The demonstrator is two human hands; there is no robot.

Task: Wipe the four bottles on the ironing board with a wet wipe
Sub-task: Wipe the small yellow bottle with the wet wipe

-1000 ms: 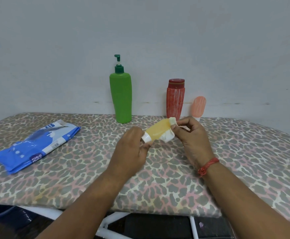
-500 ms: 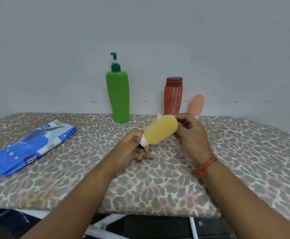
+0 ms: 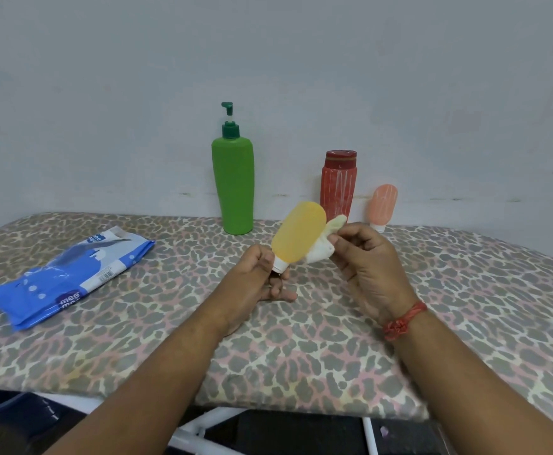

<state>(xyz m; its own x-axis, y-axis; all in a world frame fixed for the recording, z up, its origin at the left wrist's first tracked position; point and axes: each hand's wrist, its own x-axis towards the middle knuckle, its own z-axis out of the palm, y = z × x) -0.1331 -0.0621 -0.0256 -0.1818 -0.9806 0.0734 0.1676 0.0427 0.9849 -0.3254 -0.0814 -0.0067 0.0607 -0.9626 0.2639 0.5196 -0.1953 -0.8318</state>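
My left hand (image 3: 255,277) grips the white cap of a small yellow bottle (image 3: 298,234), holding it cap-down above the ironing board (image 3: 465,290). My right hand (image 3: 363,261) pinches a crumpled white wet wipe (image 3: 322,247) against the bottle's right side. A tall green pump bottle (image 3: 234,185), a red bottle (image 3: 339,185) and a small peach bottle (image 3: 383,205) stand upright at the board's far edge by the wall.
A blue pack of wet wipes (image 3: 68,277) lies on the left part of the leopard-print board. A grey wall rises right behind the bottles. The board's white frame (image 3: 203,428) shows below its near edge.
The yellow bottle has tipped from lying nearly sideways to more upright, cap down. The wipe has moved from over its end to its right side.
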